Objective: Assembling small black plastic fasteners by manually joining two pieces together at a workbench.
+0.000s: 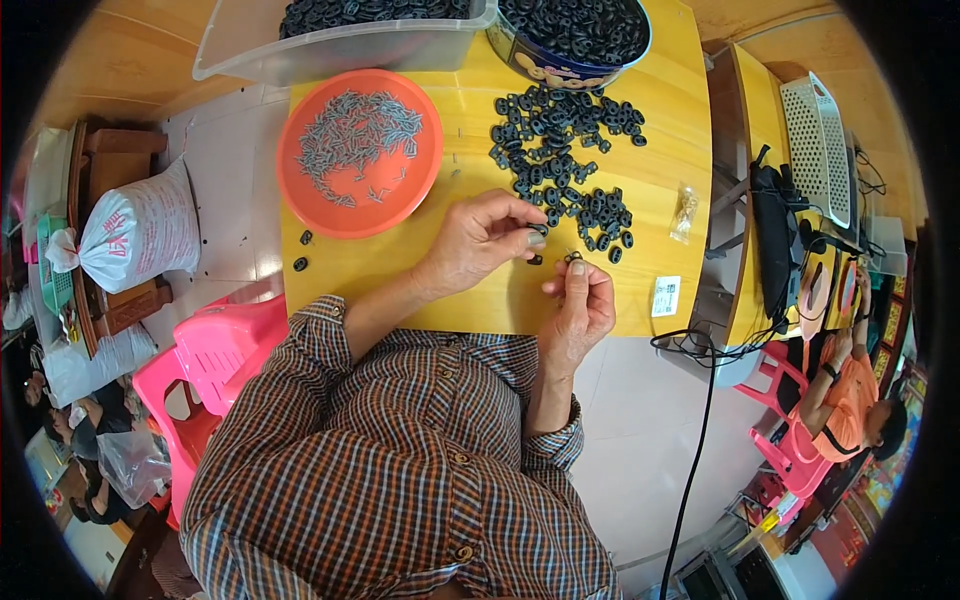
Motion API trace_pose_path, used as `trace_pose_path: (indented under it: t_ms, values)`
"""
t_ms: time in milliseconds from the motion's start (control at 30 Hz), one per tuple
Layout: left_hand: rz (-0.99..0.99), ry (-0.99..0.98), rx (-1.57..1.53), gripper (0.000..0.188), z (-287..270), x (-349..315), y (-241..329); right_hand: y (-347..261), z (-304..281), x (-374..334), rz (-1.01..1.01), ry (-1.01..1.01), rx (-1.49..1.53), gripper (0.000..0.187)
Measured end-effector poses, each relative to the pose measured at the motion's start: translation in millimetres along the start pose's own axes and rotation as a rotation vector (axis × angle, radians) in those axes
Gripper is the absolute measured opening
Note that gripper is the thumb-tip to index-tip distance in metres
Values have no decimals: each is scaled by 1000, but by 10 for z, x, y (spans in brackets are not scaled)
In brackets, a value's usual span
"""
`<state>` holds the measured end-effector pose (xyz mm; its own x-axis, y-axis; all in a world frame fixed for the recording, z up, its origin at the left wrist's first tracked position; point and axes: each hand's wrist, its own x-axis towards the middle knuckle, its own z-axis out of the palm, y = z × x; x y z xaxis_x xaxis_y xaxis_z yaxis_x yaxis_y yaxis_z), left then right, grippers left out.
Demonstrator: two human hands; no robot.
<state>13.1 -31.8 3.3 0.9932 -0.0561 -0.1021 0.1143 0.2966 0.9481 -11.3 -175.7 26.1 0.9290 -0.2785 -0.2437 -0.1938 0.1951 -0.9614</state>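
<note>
My left hand (478, 245) pinches a small black oval plastic piece (538, 229) between thumb and fingers, just above the yellow table. To its right, my right hand (580, 305) has thumb and forefinger closed on another small dark piece (573, 257), whose exact shape is too small to make out. The two hands are apart. Beyond them spreads a loose pile of black oval plastic pieces with holes (560, 140). An orange-red plate (425, 180) left of the pile bears many thin grey metal pieces (355, 130), which look like tiny springs.
A clear plastic bin (340, 55) and a round blue tin (570, 72), both full of black pieces, stand at the back. A small clear packet (685, 215) and a white label (666, 296) lie at the right. A black cable (705, 430) hangs beside the table; pink chair (235, 345) at left.
</note>
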Motion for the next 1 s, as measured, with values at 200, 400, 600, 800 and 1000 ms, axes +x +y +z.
trace_pose_path:
  t_ms: [200, 400, 600, 800, 1000]
  values:
    - [-44, 3, -178, 19, -45, -51, 39, -27, 136, 0, -153, -95, 40, 10]
    - [-77, -6, -166, 19, -113, -90, 1, 6, 215, -40, -137, -186, 60, 9]
    - [1, 8, -32, 26, -130, -99, 25, 21, 198, -49, -91, -171, 80, 10]
    - [39, -41, 131, 33, -157, -96, 62, 5, 187, -44, 44, -160, 229, 13]
    - [140, -20, 148, 33, -116, -88, 92, 27, 137, -33, 145, -168, 298, 9]
